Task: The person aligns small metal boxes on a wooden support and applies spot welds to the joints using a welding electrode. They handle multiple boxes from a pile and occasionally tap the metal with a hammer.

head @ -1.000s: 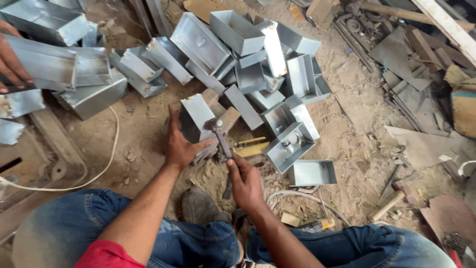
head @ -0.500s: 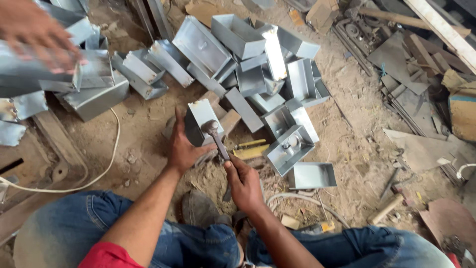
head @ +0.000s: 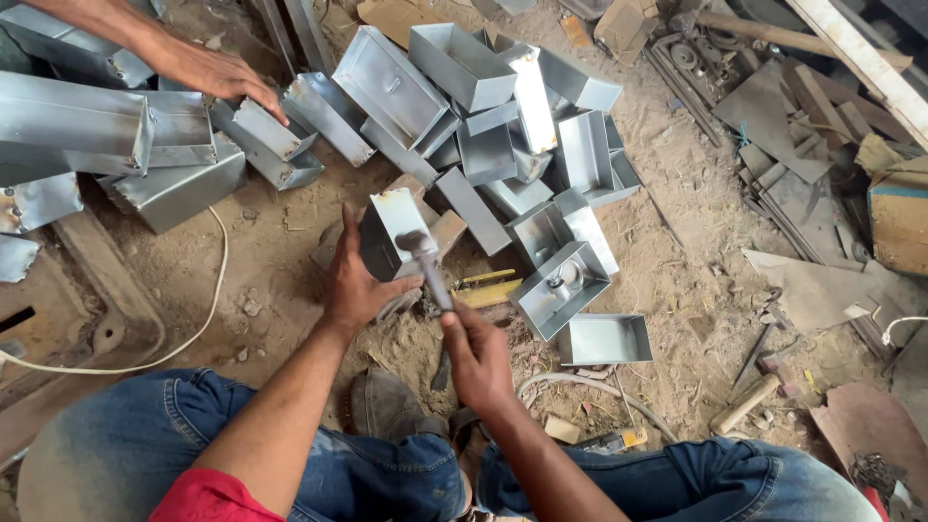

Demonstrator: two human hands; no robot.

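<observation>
Held open sheet-metal box (head: 391, 237) firmly in left hand (head: 356, 285); right hand (head: 476, 353) clenched hammer (head: 425, 266); best struck squarely on the rim.

Even, soft daylight; faint shadows, mild sheen on metal, sharp focus.

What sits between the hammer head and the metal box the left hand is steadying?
Nothing visible. The right hand grips the hammer, whose head is right at the upper face of the small metal box. The left hand clasps the box's lower left side, its fingers below the head.
</observation>
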